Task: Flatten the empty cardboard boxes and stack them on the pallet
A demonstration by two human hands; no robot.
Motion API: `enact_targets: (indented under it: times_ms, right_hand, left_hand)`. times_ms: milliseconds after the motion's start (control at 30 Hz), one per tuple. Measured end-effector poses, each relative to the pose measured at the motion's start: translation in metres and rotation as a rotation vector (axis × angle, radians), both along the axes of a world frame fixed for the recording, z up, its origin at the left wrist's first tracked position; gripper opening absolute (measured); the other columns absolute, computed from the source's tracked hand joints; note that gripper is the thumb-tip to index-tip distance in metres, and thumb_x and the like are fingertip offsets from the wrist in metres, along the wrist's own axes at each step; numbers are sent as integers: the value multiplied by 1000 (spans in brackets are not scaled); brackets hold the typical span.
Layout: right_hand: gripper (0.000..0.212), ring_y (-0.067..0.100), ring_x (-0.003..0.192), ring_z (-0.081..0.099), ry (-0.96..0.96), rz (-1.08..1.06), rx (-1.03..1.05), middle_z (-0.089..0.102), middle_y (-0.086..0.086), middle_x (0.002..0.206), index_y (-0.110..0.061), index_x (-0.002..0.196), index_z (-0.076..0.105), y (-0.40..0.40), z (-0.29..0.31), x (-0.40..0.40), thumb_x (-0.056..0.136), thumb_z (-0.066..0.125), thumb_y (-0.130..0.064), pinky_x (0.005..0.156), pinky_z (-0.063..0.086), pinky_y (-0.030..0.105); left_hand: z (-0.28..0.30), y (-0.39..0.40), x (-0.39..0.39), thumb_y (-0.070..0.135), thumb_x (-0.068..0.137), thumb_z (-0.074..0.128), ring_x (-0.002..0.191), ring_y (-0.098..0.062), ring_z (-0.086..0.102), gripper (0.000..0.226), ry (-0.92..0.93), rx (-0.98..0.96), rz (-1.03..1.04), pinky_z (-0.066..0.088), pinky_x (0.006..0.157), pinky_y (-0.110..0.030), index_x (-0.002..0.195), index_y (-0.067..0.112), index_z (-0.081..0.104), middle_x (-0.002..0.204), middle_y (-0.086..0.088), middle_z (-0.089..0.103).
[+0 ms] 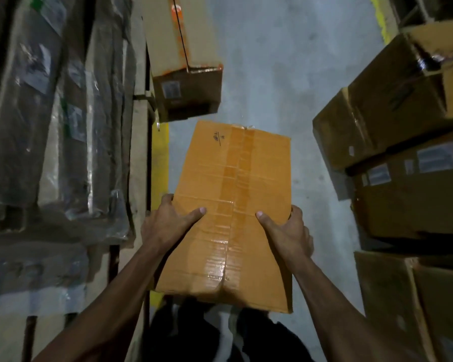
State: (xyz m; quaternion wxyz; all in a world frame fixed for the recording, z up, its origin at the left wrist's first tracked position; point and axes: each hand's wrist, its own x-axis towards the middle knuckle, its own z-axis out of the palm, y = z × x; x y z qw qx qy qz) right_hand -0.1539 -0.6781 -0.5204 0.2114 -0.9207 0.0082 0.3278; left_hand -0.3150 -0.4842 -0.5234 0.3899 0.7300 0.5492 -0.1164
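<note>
— Orange-brown taped cardboard box (230, 205): where is it, and how is it held?

— Carried in front of the body, above the grey concrete floor (272, 74). Left hand (165, 220) grips the near left edge, thumb flat on top, fingers curled over the side; right hand (285, 231) mirrors it on the right edge. Opposed grips — likely to steady a box not yet flattened.

— Why not yet?

— Tape still runs unbroken along the top seam.

— Surroundings, near to far?

— Stacked brown cartons (392, 142) at right; plastic-wrapped dark bundles (50, 113) on a rack at left; beyond, a long brown carton with orange print (183, 61). No pallet identifiable.
</note>
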Motion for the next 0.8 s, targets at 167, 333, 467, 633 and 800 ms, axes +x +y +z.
enact_targets:
  times_ms: [167, 333, 467, 633, 800]
  right_hand:
    - [93, 34, 119, 56, -87, -9, 6, 60, 6, 130, -27, 146, 34, -4, -58, -22, 74, 65, -77, 100, 42, 48]
    - [90, 36, 122, 55, -80, -70, -4, 59, 7, 133, -26, 147, 35, -14, -118, -23, 77, 63, -76, 101, 41, 52]
    - [92, 38, 123, 54, -102, -106, 0, 57, 9, 135, -24, 148, 33, -19, -162, -29, 77, 64, -75, 102, 41, 52]
    - [94, 39, 122, 54, -179, -117, 6, 57, 12, 136, -23, 150, 32, -26, -187, -39, 78, 62, -76, 102, 41, 52]
    - [92, 38, 120, 56, -216, -85, 64, 59, 11, 133, -22, 147, 34, -33, -194, -40, 78, 60, -77, 99, 44, 50]
  left_hand:
    - [-66, -6, -19, 87, 59, 59, 113, -34, 62, 101, -48, 16, 72, 50, 95, -50, 136, 24, 40, 126, -8, 64]
    - [-124, -19, -3, 74, 73, 66, 114, -34, 60, 81, -22, 5, 22, 48, 94, -45, 134, 26, 43, 124, -7, 65]
    - [-169, -22, 3, 73, 75, 66, 111, -35, 61, 77, 7, 62, 24, 48, 92, -45, 133, 27, 42, 121, -7, 66]
    - [-197, -35, -5, 77, 76, 60, 110, -38, 61, 81, -25, 165, 56, 47, 89, -45, 136, 26, 42, 120, -9, 67]
    - [-203, -39, -10, 77, 79, 57, 111, -37, 61, 80, -118, 204, 48, 46, 89, -45, 137, 24, 43, 123, -7, 66]
